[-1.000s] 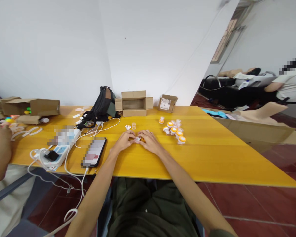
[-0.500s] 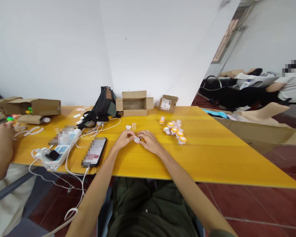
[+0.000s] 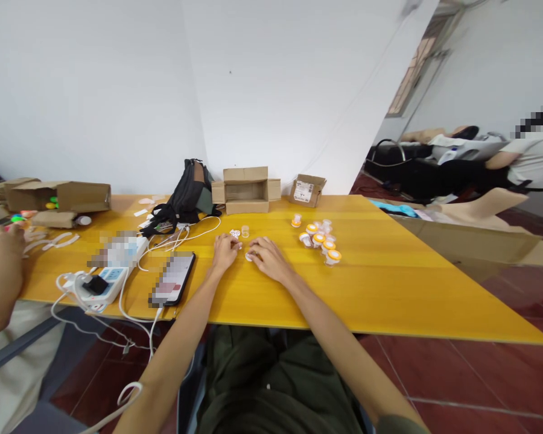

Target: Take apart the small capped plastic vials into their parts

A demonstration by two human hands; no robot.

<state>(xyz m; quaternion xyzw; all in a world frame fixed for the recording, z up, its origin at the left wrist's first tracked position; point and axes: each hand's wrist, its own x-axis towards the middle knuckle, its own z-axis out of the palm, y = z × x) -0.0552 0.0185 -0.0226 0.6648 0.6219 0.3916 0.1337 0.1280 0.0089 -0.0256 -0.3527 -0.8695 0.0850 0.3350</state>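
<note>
My left hand [image 3: 226,251] is closed in a pinch, with a speck of something small and whitish at its fingertips. To its right, my right hand [image 3: 268,259] has its fingers curled down onto a small round white piece [image 3: 248,257], which they partly cover. Just beyond the left fingertips lies a little pile of white pieces with dark and reddish marks [image 3: 234,233]. Beside that pile stands a small clear plastic cup [image 3: 245,231]. Several small clear containers with orange rims [image 3: 318,240] are grouped to the right, and a similar one [image 3: 296,220] stands apart.
An opened cardboard box [image 3: 247,191], a smaller box [image 3: 307,190] and a black backpack [image 3: 187,193] line the wall side. Left of me lie a phone [image 3: 174,278], a power strip [image 3: 111,283] and white cables. Another person's hand [image 3: 4,247] is at far left.
My hands have parted: the left has drawn a little away to the left and up. The round piece stays with my right hand, whose fingers now cover more of it.
</note>
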